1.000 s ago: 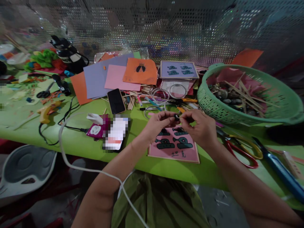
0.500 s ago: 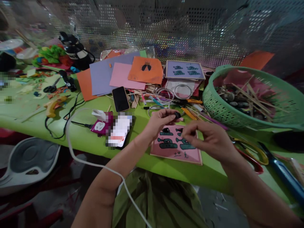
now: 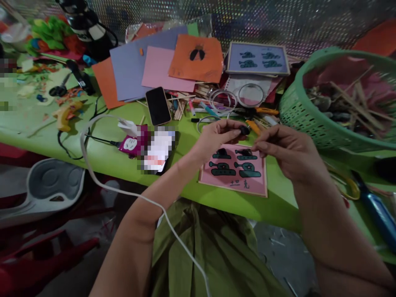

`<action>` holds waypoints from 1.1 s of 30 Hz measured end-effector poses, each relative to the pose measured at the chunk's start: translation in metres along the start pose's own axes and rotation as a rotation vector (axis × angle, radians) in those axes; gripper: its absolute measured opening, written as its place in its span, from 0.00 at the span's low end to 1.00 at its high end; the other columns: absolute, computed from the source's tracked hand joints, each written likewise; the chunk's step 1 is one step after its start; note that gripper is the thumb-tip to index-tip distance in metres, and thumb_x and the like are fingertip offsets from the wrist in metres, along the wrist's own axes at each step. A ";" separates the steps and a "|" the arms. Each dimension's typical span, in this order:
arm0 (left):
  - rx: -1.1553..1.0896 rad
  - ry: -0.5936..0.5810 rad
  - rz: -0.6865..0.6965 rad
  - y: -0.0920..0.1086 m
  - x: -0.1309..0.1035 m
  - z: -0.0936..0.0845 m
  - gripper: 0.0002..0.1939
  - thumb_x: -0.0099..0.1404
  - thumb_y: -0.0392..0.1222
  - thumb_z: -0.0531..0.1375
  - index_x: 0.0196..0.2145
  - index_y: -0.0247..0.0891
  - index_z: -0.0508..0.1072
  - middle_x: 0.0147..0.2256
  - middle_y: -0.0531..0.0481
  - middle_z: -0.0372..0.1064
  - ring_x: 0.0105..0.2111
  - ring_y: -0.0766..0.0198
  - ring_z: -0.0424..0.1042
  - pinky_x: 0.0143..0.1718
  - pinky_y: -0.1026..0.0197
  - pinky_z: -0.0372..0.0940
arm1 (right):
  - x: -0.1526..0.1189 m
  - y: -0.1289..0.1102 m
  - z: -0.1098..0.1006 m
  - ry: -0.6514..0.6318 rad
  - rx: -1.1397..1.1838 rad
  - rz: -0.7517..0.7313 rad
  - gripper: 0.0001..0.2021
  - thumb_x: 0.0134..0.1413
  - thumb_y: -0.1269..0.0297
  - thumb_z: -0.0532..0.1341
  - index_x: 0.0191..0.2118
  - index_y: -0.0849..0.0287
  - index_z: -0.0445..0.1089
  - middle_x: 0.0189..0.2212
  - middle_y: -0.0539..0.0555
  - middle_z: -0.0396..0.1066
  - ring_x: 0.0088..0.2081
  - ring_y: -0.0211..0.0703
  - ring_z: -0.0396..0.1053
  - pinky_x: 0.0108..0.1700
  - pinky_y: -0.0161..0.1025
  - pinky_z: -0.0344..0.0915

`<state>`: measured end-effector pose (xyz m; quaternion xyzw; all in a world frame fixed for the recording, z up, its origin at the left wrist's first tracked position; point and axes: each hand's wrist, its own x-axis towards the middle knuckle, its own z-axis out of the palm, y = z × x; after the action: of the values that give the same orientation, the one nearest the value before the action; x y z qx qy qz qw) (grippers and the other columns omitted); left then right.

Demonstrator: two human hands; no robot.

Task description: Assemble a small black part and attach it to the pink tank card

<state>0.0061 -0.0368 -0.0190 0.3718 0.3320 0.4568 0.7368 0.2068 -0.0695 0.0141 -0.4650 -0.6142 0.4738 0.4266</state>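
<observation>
The right hand [image 3: 286,152] has been drawn back from the left hand [image 3: 216,138] and is now held apart, over the pink card [image 3: 235,171]. The small black piece [image 3: 244,130] is left pinched in the left grip alone.

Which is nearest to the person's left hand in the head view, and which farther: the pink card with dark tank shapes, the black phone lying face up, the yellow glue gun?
From the left hand:
1. Pink card with dark tank shapes, just below the hand on the green table.
2. Black phone, up and to the left, beside the wooden sticks.
3. Yellow glue gun, far left on the table.
</observation>
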 end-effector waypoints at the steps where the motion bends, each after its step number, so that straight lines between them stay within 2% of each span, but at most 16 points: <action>1: -0.003 -0.014 0.009 0.000 0.000 0.000 0.06 0.60 0.35 0.72 0.36 0.36 0.80 0.36 0.50 0.79 0.38 0.63 0.81 0.50 0.57 0.71 | 0.003 0.006 0.000 0.048 0.003 -0.011 0.14 0.52 0.51 0.75 0.31 0.53 0.76 0.26 0.52 0.76 0.24 0.40 0.69 0.25 0.38 0.67; 3: 0.000 -0.042 0.023 0.001 -0.001 0.001 0.05 0.60 0.34 0.71 0.35 0.36 0.80 0.35 0.50 0.79 0.38 0.64 0.80 0.51 0.57 0.71 | 0.008 0.016 0.002 0.101 -0.005 -0.042 0.13 0.55 0.51 0.73 0.32 0.53 0.75 0.28 0.52 0.76 0.25 0.40 0.70 0.27 0.38 0.69; 7: 0.038 -0.057 0.017 0.001 -0.002 0.001 0.06 0.60 0.35 0.72 0.35 0.36 0.80 0.34 0.50 0.79 0.38 0.64 0.80 0.53 0.56 0.72 | 0.012 0.027 0.004 0.104 0.000 -0.048 0.16 0.54 0.47 0.73 0.34 0.54 0.74 0.27 0.49 0.74 0.24 0.39 0.69 0.26 0.38 0.70; 14: 0.066 -0.099 0.015 -0.001 -0.002 -0.001 0.13 0.56 0.43 0.76 0.36 0.36 0.81 0.33 0.50 0.79 0.35 0.65 0.79 0.49 0.57 0.72 | 0.009 0.028 0.008 0.052 0.083 0.037 0.20 0.51 0.43 0.74 0.36 0.56 0.77 0.29 0.50 0.76 0.27 0.40 0.72 0.29 0.38 0.72; 18: 0.039 -0.139 0.009 -0.001 -0.002 -0.002 0.17 0.52 0.46 0.78 0.36 0.36 0.81 0.32 0.51 0.79 0.32 0.67 0.77 0.47 0.58 0.72 | 0.010 0.028 0.007 0.017 0.115 0.084 0.22 0.48 0.41 0.75 0.35 0.55 0.78 0.29 0.50 0.76 0.26 0.39 0.71 0.28 0.37 0.71; 22: 0.038 -0.182 0.012 0.000 -0.002 -0.003 0.16 0.53 0.46 0.77 0.36 0.36 0.82 0.32 0.51 0.78 0.33 0.67 0.77 0.46 0.57 0.72 | 0.010 0.029 0.008 -0.020 0.118 0.093 0.23 0.46 0.39 0.75 0.35 0.54 0.79 0.29 0.51 0.77 0.27 0.41 0.72 0.28 0.39 0.71; 25: 0.095 -0.169 0.020 0.001 -0.003 -0.003 0.14 0.55 0.45 0.76 0.37 0.37 0.83 0.36 0.49 0.79 0.35 0.66 0.77 0.46 0.57 0.71 | 0.010 0.029 0.008 -0.029 0.120 0.082 0.23 0.44 0.39 0.76 0.37 0.54 0.80 0.31 0.52 0.78 0.28 0.42 0.73 0.31 0.40 0.73; 29: 0.166 -0.164 0.003 0.006 -0.006 -0.003 0.13 0.57 0.45 0.75 0.37 0.37 0.84 0.36 0.48 0.79 0.32 0.67 0.74 0.41 0.59 0.69 | 0.008 0.030 0.007 -0.018 0.047 0.016 0.22 0.48 0.39 0.75 0.37 0.53 0.80 0.32 0.52 0.79 0.31 0.45 0.76 0.33 0.43 0.75; 33: 0.146 -0.099 0.014 0.013 -0.007 -0.004 0.13 0.59 0.43 0.73 0.42 0.39 0.84 0.38 0.50 0.79 0.30 0.70 0.71 0.39 0.61 0.68 | 0.002 0.024 0.004 -0.004 -0.197 -0.074 0.20 0.52 0.41 0.73 0.36 0.54 0.80 0.31 0.53 0.79 0.30 0.44 0.74 0.31 0.41 0.72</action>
<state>-0.0048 -0.0381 -0.0089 0.4490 0.3252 0.4176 0.7199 0.2068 -0.0656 -0.0099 -0.4807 -0.6753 0.3961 0.3949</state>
